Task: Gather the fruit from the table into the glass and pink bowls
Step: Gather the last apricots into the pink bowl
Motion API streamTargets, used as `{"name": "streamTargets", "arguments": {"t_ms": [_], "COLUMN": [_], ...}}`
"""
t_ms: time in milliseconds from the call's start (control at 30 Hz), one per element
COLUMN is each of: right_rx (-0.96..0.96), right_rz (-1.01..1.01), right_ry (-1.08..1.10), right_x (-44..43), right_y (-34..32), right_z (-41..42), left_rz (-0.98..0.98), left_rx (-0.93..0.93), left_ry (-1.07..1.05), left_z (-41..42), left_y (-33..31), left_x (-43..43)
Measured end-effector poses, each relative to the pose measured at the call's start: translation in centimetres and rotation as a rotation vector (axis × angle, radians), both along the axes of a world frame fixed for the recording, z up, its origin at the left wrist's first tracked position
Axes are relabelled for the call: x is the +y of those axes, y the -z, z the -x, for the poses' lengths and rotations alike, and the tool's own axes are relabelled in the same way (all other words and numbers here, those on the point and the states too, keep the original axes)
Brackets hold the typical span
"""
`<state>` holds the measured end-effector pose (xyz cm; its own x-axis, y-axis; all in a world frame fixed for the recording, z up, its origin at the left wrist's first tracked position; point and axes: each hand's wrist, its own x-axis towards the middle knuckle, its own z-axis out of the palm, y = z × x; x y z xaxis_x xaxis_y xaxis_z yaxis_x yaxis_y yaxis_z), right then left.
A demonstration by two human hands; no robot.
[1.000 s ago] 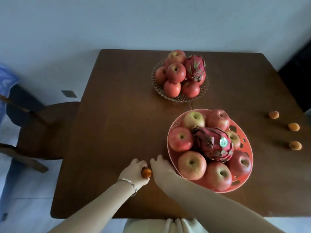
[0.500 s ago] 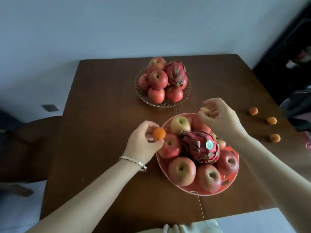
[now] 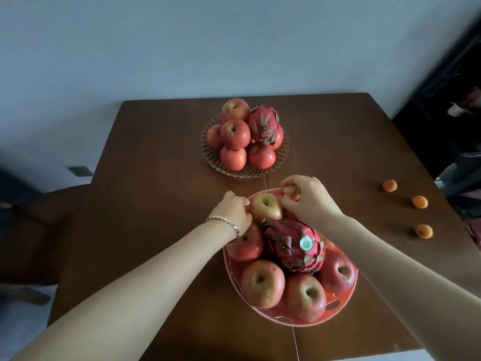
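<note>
Head: right hand [image 3: 308, 198] pinches small fruit [image 3: 290, 191]; left hand [image 3: 232, 214] perhaps holding, hidden.

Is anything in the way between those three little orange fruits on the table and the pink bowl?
Nothing sits on the table between the three orange fruits and the pink bowl, only bare wood. The right forearm reaches across above that gap, and the bowl is already piled with apples.

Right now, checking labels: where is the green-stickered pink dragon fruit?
Head view, right of centre: the dragon fruit lies atop the red apples in the round pink plastic bowl.
</note>
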<state>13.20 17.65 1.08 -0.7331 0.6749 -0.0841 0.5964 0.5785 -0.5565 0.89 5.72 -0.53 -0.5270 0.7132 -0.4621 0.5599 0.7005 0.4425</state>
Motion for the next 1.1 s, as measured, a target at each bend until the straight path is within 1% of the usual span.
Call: {"name": "streamTargets", "arguments": {"t_ms": [67, 100, 233, 300, 400, 567, 700, 867, 967, 1033, 1100], "right_rx": [0.007, -0.024, -0.276, -0.357, -0.396, -0.447, -0.355, -0.198, -0.220, -0.263, -0.312], "right_rz": [0.045, 0.067, 0.026, 0.012, 0.026, 0.064, 0.155, 0.121, 0.126, 0.130, 0.114], "right_ry": [0.027, 0.014, -0.133, -0.164, -0.156, -0.196, -0.139, -0.088, -0.069, -0.044, 0.031], "right_x": [1.0, 1.4, 2.4, 2.7, 3.1, 2.9, 2.5, 3.5, 5.6, 7.0, 9.8], "right_y": [-0.1, 0.0, 0.5, 0.4, 0.2, 0.3, -0.5, -2.6, -3.3, -3.0, -2.1], "right_z": [0.6, 1.0, 3.0, 3.5, 3.5, 3.1, 2.0, -2.3, -6.8, -9.2, -13.0], "left_rz": [-0.012, -0.031, -0.128, -0.172, -0.210, -0.220, -0.264, -0.428, -0.469, -0.440, -0.401], "left_rx": [-0.019, -0.019, -0.027, -0.035, -0.036, -0.051, -0.054, -0.010, 0.015, 0.010, 0.007], "left_ry": [-0.030, -0.042, -0.105, -0.158, -0.211, -0.211, -0.156, 0.042, 0.141, 0.198, 0.239], "left_z": [-0.1, -0.2, -0.3, 0.1, 0.9, 0.9, 0.1, -2.8, -6.0, -7.6, -10.3], "left_y": [0.0, 0.0, -0.4, -0.6, -0.8, -1.1, -2.1, -4.6, -5.9, -6.2, -6.0], "left_x": [0.0, -0.1, -0.7, -1.0, -1.5, -1.6, -0.7, 3.0, 6.8, 8.7, 11.5]}}
